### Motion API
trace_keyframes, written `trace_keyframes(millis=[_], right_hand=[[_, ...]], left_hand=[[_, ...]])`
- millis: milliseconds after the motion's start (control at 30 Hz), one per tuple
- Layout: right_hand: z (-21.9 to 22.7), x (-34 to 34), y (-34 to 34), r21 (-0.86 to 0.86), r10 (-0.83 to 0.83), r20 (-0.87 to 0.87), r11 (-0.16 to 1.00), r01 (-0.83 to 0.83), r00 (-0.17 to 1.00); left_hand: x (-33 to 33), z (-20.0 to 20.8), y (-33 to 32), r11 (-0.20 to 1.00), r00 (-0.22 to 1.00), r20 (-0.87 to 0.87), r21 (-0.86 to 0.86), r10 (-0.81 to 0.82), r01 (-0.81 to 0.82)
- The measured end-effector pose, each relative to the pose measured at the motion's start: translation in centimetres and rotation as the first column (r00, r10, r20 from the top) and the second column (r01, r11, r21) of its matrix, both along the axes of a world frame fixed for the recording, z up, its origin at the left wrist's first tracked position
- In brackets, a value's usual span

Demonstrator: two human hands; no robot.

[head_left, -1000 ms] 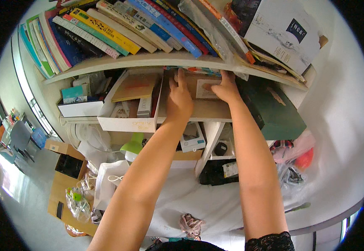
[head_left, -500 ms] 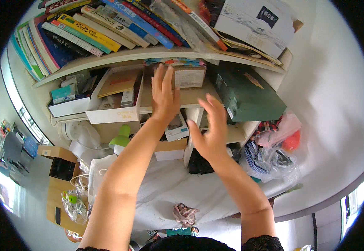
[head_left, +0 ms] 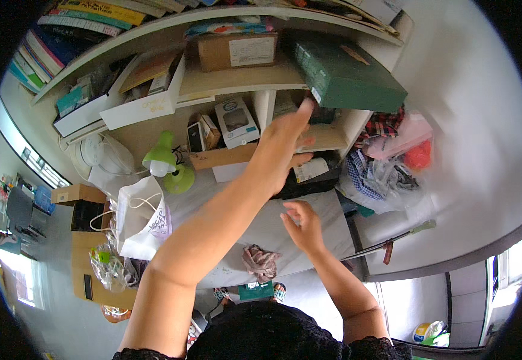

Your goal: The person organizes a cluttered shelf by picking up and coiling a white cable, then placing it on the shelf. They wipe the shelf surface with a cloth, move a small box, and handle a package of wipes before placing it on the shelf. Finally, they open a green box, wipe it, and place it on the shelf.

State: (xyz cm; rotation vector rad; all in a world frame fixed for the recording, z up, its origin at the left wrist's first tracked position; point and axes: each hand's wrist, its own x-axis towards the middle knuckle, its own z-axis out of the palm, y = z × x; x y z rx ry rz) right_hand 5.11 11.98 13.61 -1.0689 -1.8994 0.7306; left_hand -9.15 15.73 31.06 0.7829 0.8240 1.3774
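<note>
My left hand [head_left: 286, 143] reaches across to the right with its fingers apart. Its uppermost fingertip is by the lower left corner of a dark green box [head_left: 363, 84]; I cannot tell whether they touch. That box sits on the right of the shelf and juts past its edge. Below the left hand is a black item with a pale label [head_left: 311, 170], partly hidden by the fingers. Lower down, over the marble-patterned desk [head_left: 327, 240], my right hand [head_left: 303, 227] is open and holds nothing. A crumpled brownish cloth [head_left: 261, 262] lies near the desk's front edge.
A cardboard box [head_left: 213, 53] and an open white box [head_left: 143, 109] share the shelf. Below are a green lamp [head_left: 162, 155], a white paper bag [head_left: 134, 225] and a white-and-grey package [head_left: 237, 123]. Plastic bags of cloth [head_left: 387, 174] hang against the right wall.
My view has shifted, so the shelves appear higher. My left hand has moved right toward the green box. The right hand has drawn back, down over the desk.
</note>
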Motion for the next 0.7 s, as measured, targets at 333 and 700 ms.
trace_keyframes(millis=[333, 700], right_hand=[[9.9, 3.1, 8.9, -0.241, -0.209, -0.817, 0.970, 0.011, 0.537], [19.1, 15.1, 9.2, -0.433, -0.221, -0.839, 0.825, -0.363, 0.498]], left_hand=[[4.4, 5.2, 9.1, 0.965, 0.998, 0.023, -0.256, 0.062, -0.054], [2.5, 2.4, -1.4, 0.988, 1.000, 0.030, -0.156, -0.007, 0.012]])
